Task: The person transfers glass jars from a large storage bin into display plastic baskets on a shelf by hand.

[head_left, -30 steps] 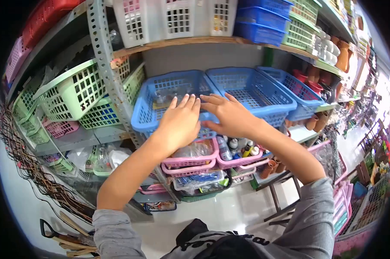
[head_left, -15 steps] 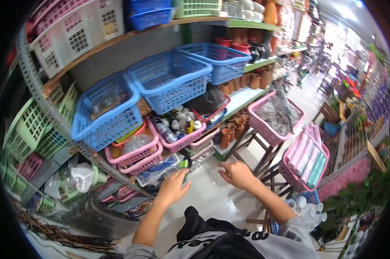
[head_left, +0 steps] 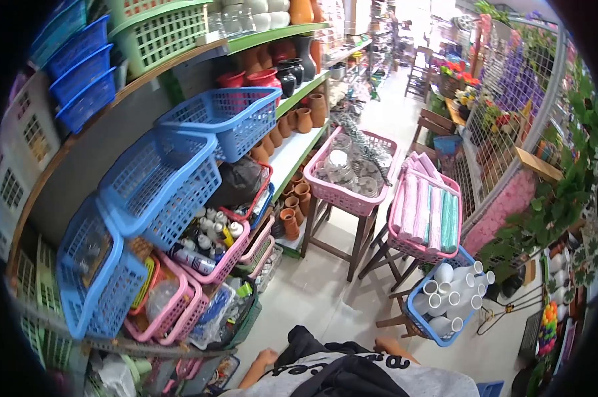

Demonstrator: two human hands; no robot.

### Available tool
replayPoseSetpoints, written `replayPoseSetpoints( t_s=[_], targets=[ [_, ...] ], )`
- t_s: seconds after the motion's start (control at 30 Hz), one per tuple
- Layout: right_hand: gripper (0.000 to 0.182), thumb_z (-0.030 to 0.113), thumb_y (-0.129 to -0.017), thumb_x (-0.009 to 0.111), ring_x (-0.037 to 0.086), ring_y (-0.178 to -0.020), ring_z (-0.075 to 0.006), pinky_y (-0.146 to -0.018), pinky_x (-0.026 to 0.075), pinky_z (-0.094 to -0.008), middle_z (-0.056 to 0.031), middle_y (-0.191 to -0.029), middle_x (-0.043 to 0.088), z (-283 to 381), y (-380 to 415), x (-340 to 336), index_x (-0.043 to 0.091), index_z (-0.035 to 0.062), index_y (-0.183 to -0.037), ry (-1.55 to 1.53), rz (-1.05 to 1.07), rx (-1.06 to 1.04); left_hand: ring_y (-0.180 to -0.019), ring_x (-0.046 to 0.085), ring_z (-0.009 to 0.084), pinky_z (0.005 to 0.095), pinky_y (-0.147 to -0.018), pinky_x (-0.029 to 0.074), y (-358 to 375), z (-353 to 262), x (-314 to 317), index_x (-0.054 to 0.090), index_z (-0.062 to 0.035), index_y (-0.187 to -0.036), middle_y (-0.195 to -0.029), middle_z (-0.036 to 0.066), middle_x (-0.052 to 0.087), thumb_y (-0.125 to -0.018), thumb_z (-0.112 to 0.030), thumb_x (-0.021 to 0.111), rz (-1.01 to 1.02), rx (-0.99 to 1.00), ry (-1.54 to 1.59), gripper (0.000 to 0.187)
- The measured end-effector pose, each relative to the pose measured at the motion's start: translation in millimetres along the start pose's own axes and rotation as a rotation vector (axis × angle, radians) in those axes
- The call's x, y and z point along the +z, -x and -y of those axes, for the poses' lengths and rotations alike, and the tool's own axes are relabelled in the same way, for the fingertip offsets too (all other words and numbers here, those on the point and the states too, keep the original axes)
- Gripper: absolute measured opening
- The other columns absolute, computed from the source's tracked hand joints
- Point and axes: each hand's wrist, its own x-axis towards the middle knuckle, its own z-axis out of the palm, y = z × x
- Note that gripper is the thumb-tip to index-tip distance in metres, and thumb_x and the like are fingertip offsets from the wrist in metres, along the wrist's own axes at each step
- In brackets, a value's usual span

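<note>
My left hand point(head_left: 265, 358) hangs low beside my body at the bottom of the view. It is small and partly seen, so its fingers cannot be made out. On the other side, my right hand point(head_left: 393, 347) shows only in part above the grey sweatshirt point(head_left: 411, 377), its fingers mostly hidden. No object shows in either hand. Nearest to the left one is a dark green basket point(head_left: 246, 317) on the lower shelf. A blue basket of white vases point(head_left: 452, 298) stands to the right of my right hand.
Shelves on the left hold blue baskets point(head_left: 160, 178) and a pink basket of bottles point(head_left: 236, 248). Ahead, a pink basket of glass jars point(head_left: 345, 198) and a pink basket of wrapped rolls point(head_left: 424, 248) sit on stools. A wire grid point(head_left: 510, 119) with flowers lines the right.
Both hands have dropped from in front of me to beside my body, where their spread fingers no longer show. My view has swung right, towards the aisle.
</note>
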Motion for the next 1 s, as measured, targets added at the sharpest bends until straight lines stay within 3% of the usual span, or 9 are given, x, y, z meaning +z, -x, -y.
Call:
replayPoseSetpoints(
  t_s=[0.2, 0.3, 0.37, 0.43, 0.5, 0.63, 0.7, 0.83, 1.0],
  targets=[
    [0.026, 0.027, -0.080, 0.052, 0.062, -0.087, -0.0306, -0.072, 0.048, -0.0402, -0.0161, -0.086, 0.065, -19.9, -52.8, 85.5, 0.066, 0.0072, -0.091, -0.322, 0.058, -0.351, -0.087, 0.063, 0.0295, 0.0388, -0.078, 0.047, -46.9, 32.6, -39.9, 0.067, -0.0079, -0.088, -0.092, 0.018, 0.065, -0.077, -0.041, 0.053, 0.165, 0.064, 0.075, 0.038],
    [0.027, 0.027, -0.080, 0.052, 0.062, -0.088, -0.0301, -0.075, 0.049, -0.0396, -0.0163, -0.088, 0.065, 4.6, -24.7, 89.0, 0.065, 0.0065, -0.093, -0.413, 0.043, -0.164, -0.081, 0.063, 0.0277, 0.0384, -0.073, 0.048, -80.3, 16.1, -81.2, 0.068, -0.0089, -0.081, -0.083, 0.016, 0.066, -0.077, -0.034, 0.051, 0.361, -0.001, -0.011, 0.031],
    [0.029, 0.028, -0.080, 0.053, 0.062, -0.090, -0.0296, -0.078, 0.049, -0.0389, -0.0164, -0.089, 0.065, 23.0, -13.2, 66.6, 0.065, 0.0059, -0.094, -0.481, 0.038, 0.006, -0.082, 0.064, 0.0269, 0.0379, -0.073, 0.048, -110.1, 8.9, -98.7, 0.068, -0.0083, -0.083, -0.083, 0.015, 0.066, -0.078, -0.036, 0.051, 0.286, 0.070, -0.054, 0.033],
    [0.029, 0.028, -0.080, 0.053, 0.062, -0.090, -0.0293, -0.079, 0.049, -0.0386, -0.0165, -0.090, 0.065, 51.5, -21.3, -10.8, 0.065, 0.0055, -0.095, -0.528, 0.041, 0.097, -0.086, 0.063, 0.0262, 0.0370, -0.076, 0.048, -145.0, -7.6, -110.6, 0.066, -0.0068, -0.088, -0.086, 0.014, 0.066, -0.081, -0.038, 0.052, 0.148, 0.177, 0.029, 0.035],
    [0.027, 0.026, -0.077, 0.058, 0.064, -0.077, -0.0319, -0.072, 0.051, -0.0380, -0.0163, -0.085, 0.066, 41.4, -44.5, -25.6, 0.065, 0.0052, -0.093, -0.437, -0.310, 0.124, -0.091, 0.062, 0.0273, 0.0363, -0.080, 0.047, -178.1, -47.4, -128.5, 0.063, -0.0051, -0.096, -0.092, 0.014, 0.065, -0.083, -0.038, 0.054, 0.067, 0.314, 0.232, 0.036],
    [0.031, 0.025, -0.075, 0.061, 0.062, -0.077, -0.0322, -0.069, 0.049, -0.0389, -0.0169, -0.083, 0.064, 42.0, -50.7, -157.2, 0.063, 0.0058, -0.098, -0.721, -0.603, 0.038, -0.095, 0.060, 0.0258, 0.0340, -0.082, 0.046, -152.6, -223.4, -230.9, 0.058, -0.0030, -0.101, -0.096, 0.016, 0.064, -0.086, -0.025, 0.058, -0.085, 0.639, 0.412, 0.027],
    [0.021, 0.019, -0.077, 0.060, 0.059, -0.068, -0.0303, -0.062, 0.047, -0.0376, -0.0160, -0.074, 0.060, 59.2, -31.9, -248.5, 0.061, 0.0024, -0.089, -0.768, -0.888, -0.101, -0.086, 0.062, 0.0196, 0.0292, -0.074, 0.047, -163.6, -290.8, -261.4, 0.058, -0.0009, -0.097, -0.090, 0.012, 0.064, -0.086, -0.018, 0.057, -0.338, 0.974, 0.451, 0.020],
    [0.018, 0.008, -0.077, 0.061, 0.050, -0.057, -0.0207, -0.055, 0.042, -0.0310, -0.0116, -0.069, 0.051, 84.4, -17.8, -396.8, 0.056, -0.0007, -0.092, -0.880, -1.320, -0.428, -0.072, 0.058, 0.0152, 0.0256, -0.063, 0.045, -117.5, -417.0, -337.8, 0.059, -0.0010, -0.094, -0.082, 0.008, 0.061, -0.085, -0.010, 0.056, -0.507, 1.121, 0.583, 0.013],
    [0.045, 0.011, -0.072, 0.068, 0.054, -0.085, -0.0279, -0.072, 0.044, -0.0350, -0.0161, -0.099, 0.050, 90.5, -31.6, -504.7, 0.047, 0.0000, -0.110, -0.710, -1.317, -0.546, -0.097, 0.056, 0.0243, 0.0334, -0.082, 0.044, -136.3, -488.4, -376.4, 0.051, 0.0003, -0.112, -0.106, 0.015, 0.056, -0.087, -0.016, 0.052, -0.546, 1.182, 0.489, 0.029]
  ],
)
